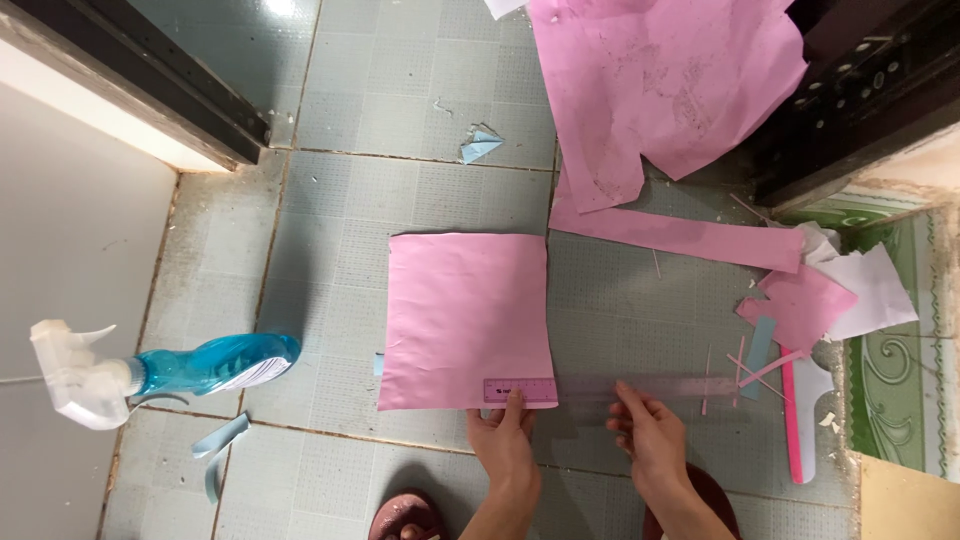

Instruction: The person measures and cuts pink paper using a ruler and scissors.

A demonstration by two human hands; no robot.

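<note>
A pink paper sheet (465, 315) lies flat on the tiled floor (330, 210). A clear plastic ruler (600, 388) lies along its near edge and runs off to the right. My left hand (505, 435) presses its fingertips on the ruler's left end, over the sheet's near right corner. My right hand (650, 430) rests its fingertips on the ruler's middle, on the bare tiles. Neither hand lifts anything.
A blue spray bottle (165, 370) with a white trigger lies at the left. Large pink paper offcuts (660, 90) and a long pink strip (690, 235) lie at the back right. Small pink and white scraps (820, 300) and a pink-handled cutter (795, 420) sit at the right. Blue scraps (480, 145) dot the floor.
</note>
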